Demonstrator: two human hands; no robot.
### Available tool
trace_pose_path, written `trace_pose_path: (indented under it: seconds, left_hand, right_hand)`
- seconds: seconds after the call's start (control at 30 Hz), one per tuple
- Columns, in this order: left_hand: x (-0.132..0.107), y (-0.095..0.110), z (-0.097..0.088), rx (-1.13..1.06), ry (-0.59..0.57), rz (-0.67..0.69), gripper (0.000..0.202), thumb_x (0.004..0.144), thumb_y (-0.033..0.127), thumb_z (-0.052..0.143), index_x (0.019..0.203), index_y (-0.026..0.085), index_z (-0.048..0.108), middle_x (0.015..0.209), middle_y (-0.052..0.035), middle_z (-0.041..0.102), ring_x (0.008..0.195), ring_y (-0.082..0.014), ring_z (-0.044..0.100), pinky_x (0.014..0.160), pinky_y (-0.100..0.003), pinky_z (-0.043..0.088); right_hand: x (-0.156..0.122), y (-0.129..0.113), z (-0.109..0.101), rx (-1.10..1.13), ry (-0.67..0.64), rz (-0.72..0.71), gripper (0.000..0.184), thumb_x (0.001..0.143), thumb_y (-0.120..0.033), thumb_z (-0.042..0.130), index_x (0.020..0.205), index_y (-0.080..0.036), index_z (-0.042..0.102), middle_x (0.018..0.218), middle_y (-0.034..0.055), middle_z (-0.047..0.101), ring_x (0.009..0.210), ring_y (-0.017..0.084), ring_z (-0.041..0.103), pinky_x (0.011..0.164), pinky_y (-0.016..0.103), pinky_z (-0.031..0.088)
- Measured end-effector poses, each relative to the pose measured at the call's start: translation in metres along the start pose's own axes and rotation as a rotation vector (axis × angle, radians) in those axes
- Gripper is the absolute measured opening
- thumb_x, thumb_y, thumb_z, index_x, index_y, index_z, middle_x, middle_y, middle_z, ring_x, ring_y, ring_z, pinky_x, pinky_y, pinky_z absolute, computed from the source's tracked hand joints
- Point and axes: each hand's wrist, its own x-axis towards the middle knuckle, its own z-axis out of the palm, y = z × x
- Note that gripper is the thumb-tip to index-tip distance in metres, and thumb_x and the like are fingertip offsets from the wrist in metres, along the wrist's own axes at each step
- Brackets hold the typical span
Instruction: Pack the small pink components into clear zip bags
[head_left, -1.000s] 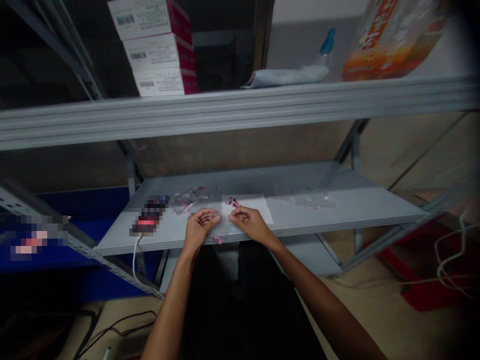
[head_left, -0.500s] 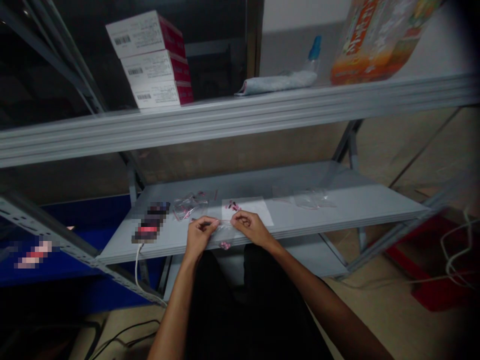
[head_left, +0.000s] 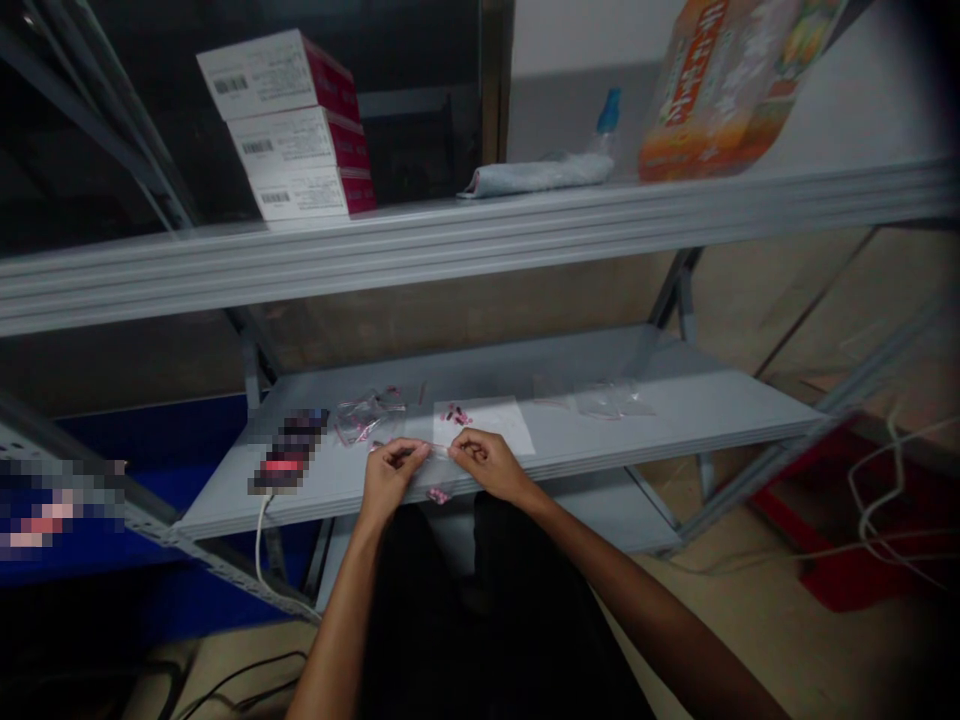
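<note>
The person's left hand (head_left: 390, 478) and right hand (head_left: 489, 464) were close together at the front edge of a grey shelf (head_left: 577, 358), with a narrow gap between the fingertips. Each hand had thumb and fingers closed in a pinch on the upper edge of a small transparent bag (head_left: 433, 474), which was stretched between them. The bag hung down in front of the shelf edge, with a cluster of pink pieces (head_left: 437, 495) gathered at its bottom, above the person's dark trousers (head_left: 510, 590).

Just behind the right hand, a white sheet (head_left: 514, 427) lay on the shelf, bearing a small heap of pink and dark pieces (head_left: 457, 414). Beyond the left hand lay a group of transparent bags with pink bits (head_left: 366, 416); farther left was a dark, pixelated object (head_left: 288, 452) with a white cable (head_left: 260, 535) running down from it. To the right of the sheet, more transparent bags (head_left: 615, 399) lay flat.

On the upper shelf (head_left: 420, 250) stood three stacked white and magenta boxes (head_left: 296, 135), then a folded pale cloth (head_left: 538, 178), a bottle with a blue top (head_left: 610, 112) and, farthest right, an orange package (head_left: 701, 115)
</note>
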Motion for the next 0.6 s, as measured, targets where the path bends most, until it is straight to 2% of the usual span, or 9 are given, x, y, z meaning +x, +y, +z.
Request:
trace_pose_path:
  seconds: [0.17,0.43,0.6]
  left_hand:
    - [0.0006,-0.0006,-0.0001,-0.01,-0.021,0.019,0.021,0.073,0.037,0.077,0.078,0.017,0.073,0.077,-0.0041,0.072,0.07,-0.0171,0.063,0.067,-0.026,0.047]
    - [0.0003,-0.0028,-0.001,0.082,-0.138,0.059,0.021,0.074,0.035,0.077,0.086,0.017,0.075,0.086,-0.0068,0.074,0.08,-0.02,0.066,0.075,-0.029,0.049]
    - [0.0001,-0.0073,0.001,0.108,-0.104,0.094,0.017,0.074,0.034,0.077,0.078,0.017,0.075,0.079,-0.0063,0.074,0.076,-0.0201,0.066,0.073,-0.029,0.048]
  right_hand:
    - [0.0018,-0.0007,-0.0014,-0.019,-0.044,-0.026,0.025,0.092,-0.04,0.056,0.085,-0.018,0.065,0.079,0.002,0.064,0.068,0.014,0.055,0.062,0.024,0.039]
    - [0.0016,0.0005,-0.0057,-0.007,-0.082,-0.038,0.028,0.092,-0.042,0.057,0.081,-0.018,0.064,0.072,0.0003,0.058,0.062,0.012,0.05,0.057,0.023,0.035]
    - [0.0019,0.0012,-0.001,-0.015,-0.088,-0.017,0.028,0.09,-0.044,0.059,0.086,-0.018,0.066,0.075,0.0007,0.062,0.063,0.012,0.052,0.058,0.023,0.037]
